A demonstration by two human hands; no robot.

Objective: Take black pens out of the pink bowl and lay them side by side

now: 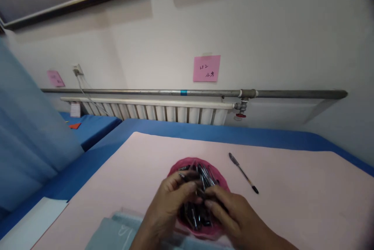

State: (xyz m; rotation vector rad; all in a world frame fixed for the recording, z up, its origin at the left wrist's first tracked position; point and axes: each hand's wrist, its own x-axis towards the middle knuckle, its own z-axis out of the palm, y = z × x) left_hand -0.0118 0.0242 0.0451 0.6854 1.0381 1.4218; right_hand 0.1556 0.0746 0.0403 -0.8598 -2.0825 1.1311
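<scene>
A pink basket [217, 172] full of dark and clear pens [206, 176] sits near the front of the pink sheet. Above it, my left hand [172, 199] is closed around a dark pen [189, 176], its end poking out past the fingers. My right hand [230, 207] pinches a slim dark piece [201, 193] close to the left fingertips; it looks like part of a pen, but motion blur hides its shape. Whether the two dark pieces join, I cannot tell. To the right of the basket, a single capped pen [243, 173] lies on the sheet.
Pink sheet [292, 187] covers a blue table [204, 129]. Light-blue plastic or cloth [113, 230] lies by my left forearm, white paper [37, 219] farther left. A blue curtain [26, 133] hangs at left. Behind are a radiator [172, 113] and a pipe [292, 94].
</scene>
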